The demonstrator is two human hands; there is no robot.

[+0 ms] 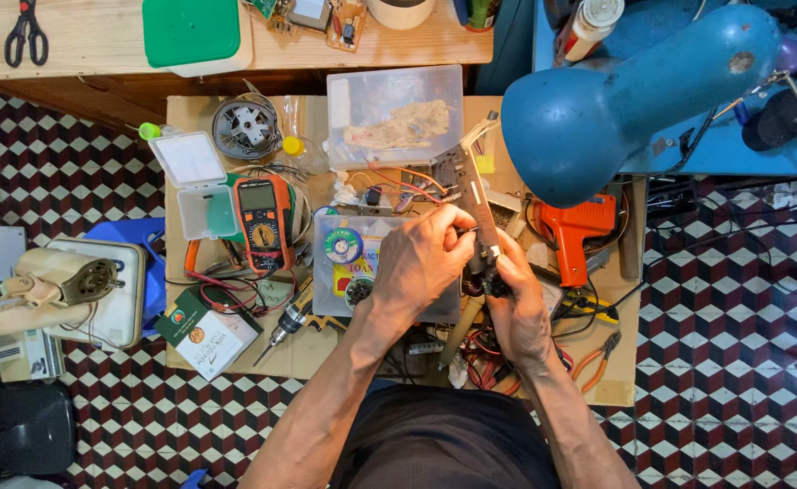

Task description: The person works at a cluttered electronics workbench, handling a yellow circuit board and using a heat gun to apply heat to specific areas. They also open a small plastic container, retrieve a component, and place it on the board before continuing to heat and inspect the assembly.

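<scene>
Cluttered bench | both hands, left hand (421, 263) & right hand (516, 303), grip circuit board (473, 195) | long axis up-left

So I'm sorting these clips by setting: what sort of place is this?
Probably a small electronics repair bench. A multimeter, an orange soldering gun and loose wires lie about, and both hands hold a narrow circuit board.

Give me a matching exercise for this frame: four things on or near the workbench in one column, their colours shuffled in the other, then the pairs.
Things:
1. lamp shade
2. glue gun
3. box lid
4. scissors

Colours:
A. green
B. black
C. blue
D. orange

Pairs: 1-C, 2-D, 3-A, 4-B
</scene>
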